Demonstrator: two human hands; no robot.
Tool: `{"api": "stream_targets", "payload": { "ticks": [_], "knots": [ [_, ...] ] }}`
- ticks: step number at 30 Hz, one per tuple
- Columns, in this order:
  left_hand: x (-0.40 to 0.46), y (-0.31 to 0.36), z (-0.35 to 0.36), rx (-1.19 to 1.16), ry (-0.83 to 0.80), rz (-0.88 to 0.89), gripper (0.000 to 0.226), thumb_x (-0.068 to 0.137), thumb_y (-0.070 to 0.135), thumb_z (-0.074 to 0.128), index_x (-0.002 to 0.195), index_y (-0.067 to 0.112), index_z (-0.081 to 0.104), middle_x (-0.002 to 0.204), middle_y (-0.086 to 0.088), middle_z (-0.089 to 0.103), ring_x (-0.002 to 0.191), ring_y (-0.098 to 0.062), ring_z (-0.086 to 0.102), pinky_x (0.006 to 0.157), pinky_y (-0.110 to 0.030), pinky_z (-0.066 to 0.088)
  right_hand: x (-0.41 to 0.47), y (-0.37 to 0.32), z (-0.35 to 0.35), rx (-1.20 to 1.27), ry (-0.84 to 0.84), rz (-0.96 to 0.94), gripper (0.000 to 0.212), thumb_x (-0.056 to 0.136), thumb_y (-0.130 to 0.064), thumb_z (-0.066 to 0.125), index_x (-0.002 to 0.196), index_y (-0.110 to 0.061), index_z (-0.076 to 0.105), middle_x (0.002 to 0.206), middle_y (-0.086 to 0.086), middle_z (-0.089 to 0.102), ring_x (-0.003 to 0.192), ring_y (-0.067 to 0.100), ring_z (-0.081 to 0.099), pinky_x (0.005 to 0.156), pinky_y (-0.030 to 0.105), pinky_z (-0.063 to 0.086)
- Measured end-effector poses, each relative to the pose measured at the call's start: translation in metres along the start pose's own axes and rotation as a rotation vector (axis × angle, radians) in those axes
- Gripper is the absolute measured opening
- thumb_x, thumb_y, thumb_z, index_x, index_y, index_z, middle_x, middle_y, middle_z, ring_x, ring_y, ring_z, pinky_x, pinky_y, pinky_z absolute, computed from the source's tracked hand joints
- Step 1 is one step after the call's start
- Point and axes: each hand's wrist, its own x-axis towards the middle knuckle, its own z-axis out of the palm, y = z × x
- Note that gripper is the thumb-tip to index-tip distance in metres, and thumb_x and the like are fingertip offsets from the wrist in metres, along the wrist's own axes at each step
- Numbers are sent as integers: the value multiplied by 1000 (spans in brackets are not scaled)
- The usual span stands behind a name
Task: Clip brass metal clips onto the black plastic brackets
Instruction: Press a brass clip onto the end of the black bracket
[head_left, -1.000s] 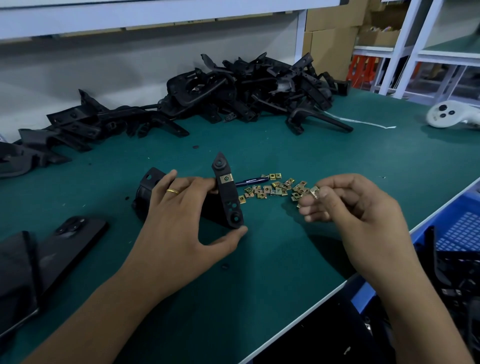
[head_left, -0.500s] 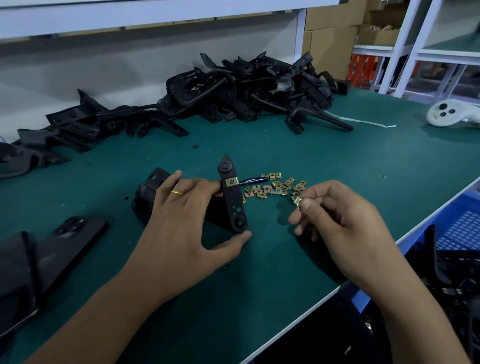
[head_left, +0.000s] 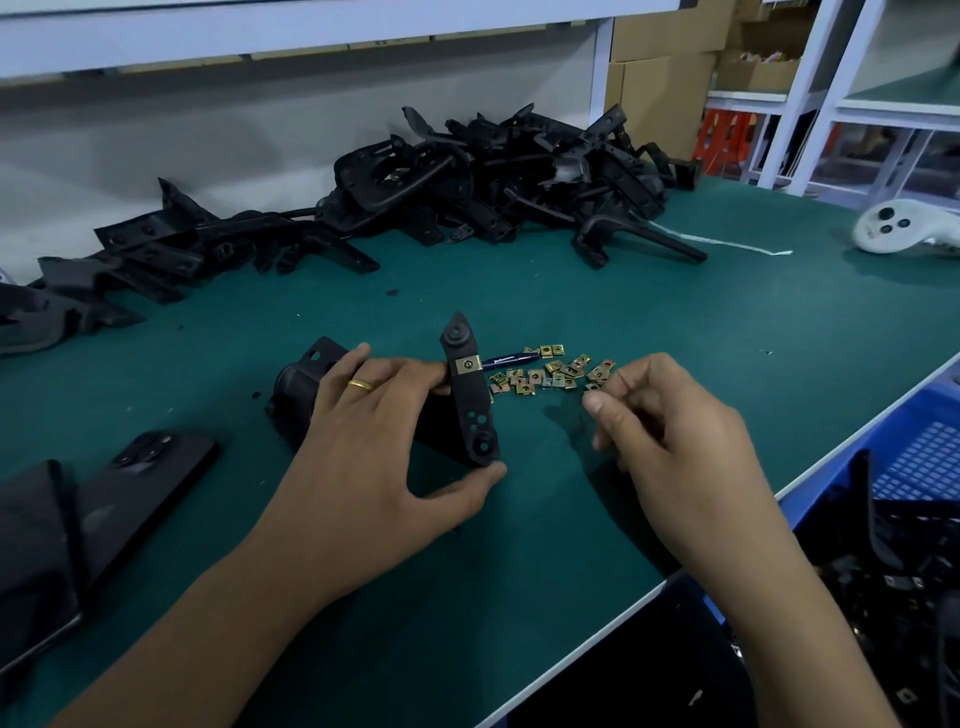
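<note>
Bracket gripped by left hand; right hand fingers curled, contents unclear; pen behind.

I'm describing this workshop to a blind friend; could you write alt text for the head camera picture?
A left hand holds a black plastic bracket upright on a green table, with one brass clip already on it. The right hand, fingers curled, is beside a scatter of loose brass clips. More black brackets are heaped behind.
</note>
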Motion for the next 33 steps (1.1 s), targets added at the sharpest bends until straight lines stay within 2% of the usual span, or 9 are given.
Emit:
{"api": "stream_targets", "payload": {
  "ticks": [3, 7, 10, 12, 17, 22, 26, 29, 33],
  "knots": [
    [0, 0, 0, 11, 3, 4, 64, 80, 72, 63, 127, 31, 47, 107, 39, 43, 115, 11, 38, 126, -36, 13, 1, 1, -2, 85, 37, 20, 14, 96, -28, 68, 86, -28, 60, 71, -9, 72, 58, 11, 64, 57, 18, 42],
    [0, 0, 1, 23, 12, 10, 65, 80, 71, 63, 128, 29, 48, 110, 28, 46, 115, 8, 39, 126, -39, 16, 1, -2, 0, 443, -36, 35, 15, 103, -3, 56, 100, -15, 65, 82, 7, 74, 66, 22, 68, 58, 31, 53],
    [0, 0, 0, 33, 10, 19, 66, 80, 70, 63, 128, 28, 47, 111, 24, 48, 115, 6, 41, 125, -42, 19, -1, -9, 6, 650, -130, 34, 12, 103, 3, 52, 111, -3, 58, 86, 16, 73, 67, 27, 69, 56, 30, 54],
    [0, 0, 0, 38, 8, 17, 65, 80, 69, 64, 128, 27, 49, 112, 22, 50, 115, 2, 44, 125, -44, 21, -4, -15, 10, 730, -185, 38, 7, 103, -1, 53, 110, -1, 53, 85, 20, 73, 63, 30, 69, 52, 31, 52],
    [1, 1, -1, 46, -3, 13, 66, 78, 69, 64, 128, 26, 51, 113, 19, 54, 116, -4, 48, 124, -47, 22, -7, -26, 18, 698, -195, 41, 20, 95, -25, 62, 88, -7, 60, 72, 16, 72, 50, 25, 63, 41, 28, 43],
    [2, 3, 0, 53, -3, 49, 67, 78, 69, 64, 127, 27, 48, 114, 20, 48, 120, -9, 50, 125, -45, 19, -9, -33, 20, 604, -198, 98, 31, 88, -41, 69, 68, -18, 63, 56, 9, 65, 45, 18, 51, 42, 23, 37],
    [2, 4, 0, 54, -8, 75, 67, 77, 68, 64, 127, 26, 47, 115, 16, 54, 122, -10, 52, 125, -49, 21, -10, -35, 22, 603, -206, 105, 35, 89, -39, 70, 65, -16, 60, 50, 4, 62, 38, 5, 46, 42, 12, 35],
    [2, 4, 1, 65, -23, 71, 67, 78, 68, 63, 128, 25, 48, 118, 9, 61, 123, -11, 52, 124, -50, 22, -10, -33, 23, 590, -207, 87, 36, 93, -36, 69, 65, -15, 59, 50, 4, 62, 38, 5, 46, 43, 11, 35],
    [3, 4, 2, 95, -49, 87, 68, 80, 66, 61, 130, 21, 51, 119, 9, 63, 124, -12, 52, 123, -53, 24, -12, -32, 24, 545, -227, 68, 37, 97, -32, 69, 67, -13, 60, 51, 3, 63, 38, 3, 46, 44, 10, 35]
  ]
}}
